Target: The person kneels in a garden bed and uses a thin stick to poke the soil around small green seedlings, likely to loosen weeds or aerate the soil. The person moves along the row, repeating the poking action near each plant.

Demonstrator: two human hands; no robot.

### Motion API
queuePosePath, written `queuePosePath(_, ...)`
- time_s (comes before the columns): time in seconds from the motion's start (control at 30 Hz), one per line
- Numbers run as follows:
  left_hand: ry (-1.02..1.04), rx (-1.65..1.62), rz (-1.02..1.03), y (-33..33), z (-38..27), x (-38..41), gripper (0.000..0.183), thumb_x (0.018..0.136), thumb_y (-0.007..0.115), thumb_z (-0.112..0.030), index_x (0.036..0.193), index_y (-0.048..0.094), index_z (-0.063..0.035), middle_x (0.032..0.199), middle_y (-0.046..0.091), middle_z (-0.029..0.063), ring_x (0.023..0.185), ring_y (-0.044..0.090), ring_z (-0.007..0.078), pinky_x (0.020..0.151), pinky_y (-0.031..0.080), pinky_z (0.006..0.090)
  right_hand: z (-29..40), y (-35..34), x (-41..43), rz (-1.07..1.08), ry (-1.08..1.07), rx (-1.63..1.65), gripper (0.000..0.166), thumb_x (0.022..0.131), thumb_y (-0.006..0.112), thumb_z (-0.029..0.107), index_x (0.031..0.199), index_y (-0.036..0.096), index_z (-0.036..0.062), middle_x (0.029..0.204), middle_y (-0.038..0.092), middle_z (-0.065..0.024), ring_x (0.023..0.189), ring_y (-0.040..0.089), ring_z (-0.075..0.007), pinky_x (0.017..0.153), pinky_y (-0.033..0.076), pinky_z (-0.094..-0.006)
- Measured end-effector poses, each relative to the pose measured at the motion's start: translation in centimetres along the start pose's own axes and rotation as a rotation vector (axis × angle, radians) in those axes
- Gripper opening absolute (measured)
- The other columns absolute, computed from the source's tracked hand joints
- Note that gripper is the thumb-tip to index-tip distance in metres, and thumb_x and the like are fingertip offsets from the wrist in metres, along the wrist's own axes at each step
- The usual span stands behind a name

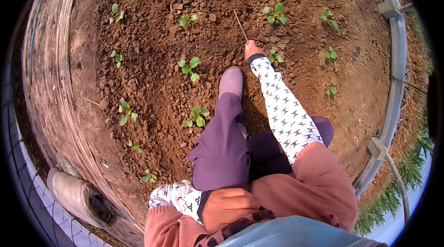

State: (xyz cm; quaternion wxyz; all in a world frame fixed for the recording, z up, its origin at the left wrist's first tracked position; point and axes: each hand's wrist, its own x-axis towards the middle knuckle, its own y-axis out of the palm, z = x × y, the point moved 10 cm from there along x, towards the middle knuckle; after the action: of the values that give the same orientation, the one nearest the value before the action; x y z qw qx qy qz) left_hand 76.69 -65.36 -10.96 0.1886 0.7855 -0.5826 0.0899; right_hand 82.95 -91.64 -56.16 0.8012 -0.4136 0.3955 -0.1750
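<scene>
My right hand (254, 50) reaches forward over the brown soil (156, 39), closed around a thin, narrow hand tool (240, 24). The tool's slim end points up and slightly left, and its handle is hidden in my grip. Close to the hand's right side grows a small leafy seedling (275, 56); a larger seedling (275, 13) stands farther ahead. My left hand (229, 207) lies bent against my lap, palm hidden, so whether it holds anything is unclear. Between the hands, a muddy purple boot (231, 81) is planted on the crumbly soil.
More seedlings grow in loose rows, including one (189, 68) left of the boot and another (197, 116) by my leg. Crumpled plastic film (62, 39) edges the left side. A rolled sheet (74, 196) lies lower left. A metal rail (398, 56) curves along the right.
</scene>
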Motion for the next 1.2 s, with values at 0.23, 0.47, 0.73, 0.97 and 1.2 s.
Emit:
queuePosePath(0.23,0.314,0.254,0.031,2.2,-2.2,1.7,0.025,0.066,0.061,-0.007,0.086,0.057,0.0082,0.069,0.053,0.0109,0.063,0.054,0.0218,0.053,0.042,0.0290,-2.6,0.3,-12.5,-0.006,0.078,0.023,0.025,0.084,0.043,0.028,0.105,0.042,0.0153,0.073,0.057,-0.0214,0.072,0.055,-0.0414,0.062,0.042,-0.0475)
queuePosePath(0.47,0.274,0.359,0.004,3.3,-2.0,1.9,0.026,0.065,0.067,-0.004,0.087,0.057,0.0044,0.058,0.046,0.0048,0.053,0.049,0.0178,0.046,0.037,0.0269,-6.5,2.5,-20.8,0.086,0.190,0.047,0.025,0.084,0.041,0.031,0.104,0.042,0.0161,0.078,0.057,-0.0222,0.076,0.055,-0.0415,0.066,0.042,-0.0482)
queuePosePath(0.73,0.232,0.495,-0.049,3.0,-1.7,1.5,0.019,0.066,0.062,0.001,0.084,0.059,0.0054,0.060,0.054,0.0064,0.051,0.053,0.0184,0.049,0.041,0.0263,1.4,-2.4,-8.4,-0.107,0.027,0.115,0.026,0.085,0.041,0.033,0.102,0.048,0.0143,0.079,0.058,-0.0211,0.077,0.055,-0.0399,0.066,0.043,-0.0475)
queuePosePath(0.97,0.196,0.630,-0.104,3.1,-2.5,2.3,0.019,0.066,0.060,0.004,0.085,0.058,0.0024,0.062,0.057,0.0063,0.051,0.054,0.0188,0.049,0.042,0.0267,9.4,-10.6,-5.5,-0.252,-0.066,0.230,0.029,0.085,0.040,0.036,0.106,0.045,0.0167,0.085,0.058,-0.0189,0.080,0.055,-0.0395,0.067,0.043,-0.0481)
queuePosePath(1.2,0.245,0.614,-0.189,4.3,-3.3,2.1,0.014,0.070,0.056,0.005,0.083,0.057,0.0008,0.059,0.055,0.0079,0.048,0.052,0.0182,0.045,0.040,0.0258,-6.2,4.7,-1.3,0.059,0.397,0.392,0.038,0.087,0.038,0.036,0.105,0.052,0.0049,0.103,0.055,-0.0158,0.095,0.053,-0.0307,0.079,0.041,-0.0407)
